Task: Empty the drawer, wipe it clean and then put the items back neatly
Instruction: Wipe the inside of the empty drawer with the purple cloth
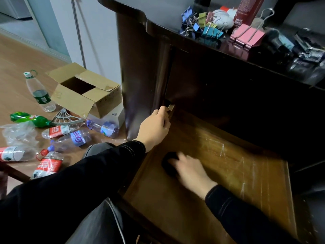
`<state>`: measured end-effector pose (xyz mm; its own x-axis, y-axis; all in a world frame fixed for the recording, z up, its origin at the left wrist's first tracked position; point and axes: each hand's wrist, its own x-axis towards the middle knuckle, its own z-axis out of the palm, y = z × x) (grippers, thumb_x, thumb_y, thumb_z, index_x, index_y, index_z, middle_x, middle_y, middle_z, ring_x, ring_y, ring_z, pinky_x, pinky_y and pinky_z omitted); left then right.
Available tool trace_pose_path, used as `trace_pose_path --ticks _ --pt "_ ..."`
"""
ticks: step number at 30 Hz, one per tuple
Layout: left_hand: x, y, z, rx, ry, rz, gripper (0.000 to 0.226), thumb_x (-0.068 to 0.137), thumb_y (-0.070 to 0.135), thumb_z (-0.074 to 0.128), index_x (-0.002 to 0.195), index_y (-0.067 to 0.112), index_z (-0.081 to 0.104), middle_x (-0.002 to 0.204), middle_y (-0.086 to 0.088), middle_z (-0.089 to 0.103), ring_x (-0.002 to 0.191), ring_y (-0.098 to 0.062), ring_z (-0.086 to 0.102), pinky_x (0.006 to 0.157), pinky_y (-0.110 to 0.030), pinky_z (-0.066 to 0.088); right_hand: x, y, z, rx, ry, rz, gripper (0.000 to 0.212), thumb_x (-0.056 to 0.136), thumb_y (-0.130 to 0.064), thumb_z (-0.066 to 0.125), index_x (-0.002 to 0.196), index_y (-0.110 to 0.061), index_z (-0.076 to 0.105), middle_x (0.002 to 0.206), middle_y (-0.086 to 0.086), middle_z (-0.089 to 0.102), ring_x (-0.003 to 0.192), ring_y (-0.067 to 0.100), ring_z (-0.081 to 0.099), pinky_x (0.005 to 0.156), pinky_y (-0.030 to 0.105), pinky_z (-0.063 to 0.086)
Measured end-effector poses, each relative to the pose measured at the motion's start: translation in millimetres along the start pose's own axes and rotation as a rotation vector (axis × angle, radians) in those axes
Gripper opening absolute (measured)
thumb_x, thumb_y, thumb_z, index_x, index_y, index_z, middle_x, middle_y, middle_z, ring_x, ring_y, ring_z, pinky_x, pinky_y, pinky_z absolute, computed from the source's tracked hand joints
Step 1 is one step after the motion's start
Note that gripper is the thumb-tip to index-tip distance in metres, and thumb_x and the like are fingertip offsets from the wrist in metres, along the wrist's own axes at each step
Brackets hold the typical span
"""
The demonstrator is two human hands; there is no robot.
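Note:
The wooden drawer (pixel 237 173) is pulled out and its scratched bottom lies bare. My right hand (pixel 191 171), blurred by motion, presses a dark cloth (pixel 169 162) onto the drawer bottom near its left side. My left hand (pixel 155 128) grips the drawer's left edge where it meets the dark desk (pixel 140 71). On the desktop lie the items: coloured binder clips (pixel 202 23), large pink binder clips (pixel 246 36), a red box (pixel 246 11), a white crumpled thing (pixel 222 16) and black clips (pixel 299 48).
On the floor to the left are an open cardboard box (pixel 84 92), a white box (pixel 112 117), several empty plastic bottles (pixel 52 131), a plastic bag (pixel 17 132) and a white fan (pixel 65 117). A chair edge (pixel 105 222) is below.

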<state>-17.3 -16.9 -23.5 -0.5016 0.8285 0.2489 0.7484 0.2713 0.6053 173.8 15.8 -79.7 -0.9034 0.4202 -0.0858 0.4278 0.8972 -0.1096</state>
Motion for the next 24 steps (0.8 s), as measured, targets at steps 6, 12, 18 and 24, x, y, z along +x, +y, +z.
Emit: trace_pose_path --ticks 6,12,18,24 --pt "1.5 -0.5 1.8 0.0 0.016 -0.001 0.024 0.098 0.025 0.047 0.121 0.016 0.047 0.108 -0.007 0.06 0.09 -0.034 0.061 0.073 -0.041 0.049 -4.6 14.4 3.7 -0.062 -0.058 -0.199 0.066 0.083 -0.003 0.069 0.14 -0.032 0.053 0.131 0.007 0.057 0.098 0.024 0.066 0.07 0.031 0.06" --pt "2.1 -1.5 2.2 0.013 0.009 0.01 0.026 0.098 0.024 0.046 0.123 0.016 0.046 0.109 -0.008 0.059 0.091 -0.035 0.061 0.075 -0.044 0.05 44.2 52.2 -18.8 -0.035 -0.001 0.262 0.056 0.094 -0.012 0.061 0.146 -0.025 0.048 0.152 0.011 0.04 0.11 0.031 0.064 0.088 0.039 0.059" --pt "3.2 -3.6 6.6 0.0 0.032 0.01 0.026 0.097 0.025 0.047 0.122 0.018 0.046 0.106 -0.006 0.059 0.089 -0.034 0.061 0.072 -0.042 0.049 -1.3 22.0 2.2 -0.051 -0.116 -0.128 0.055 0.088 -0.005 0.058 0.139 -0.024 0.053 0.113 0.004 0.053 0.091 0.024 0.061 0.059 0.03 0.047" --pt "1.9 -4.3 5.1 0.0 0.019 0.011 0.027 0.098 0.026 0.047 0.124 0.019 0.044 0.106 -0.006 0.058 0.088 -0.031 0.061 0.073 -0.042 0.049 43.1 81.4 -28.0 -0.076 0.029 0.21 0.045 0.098 -0.015 0.057 0.142 -0.023 0.05 0.118 0.0 0.049 0.081 0.017 0.056 0.058 0.022 0.038"
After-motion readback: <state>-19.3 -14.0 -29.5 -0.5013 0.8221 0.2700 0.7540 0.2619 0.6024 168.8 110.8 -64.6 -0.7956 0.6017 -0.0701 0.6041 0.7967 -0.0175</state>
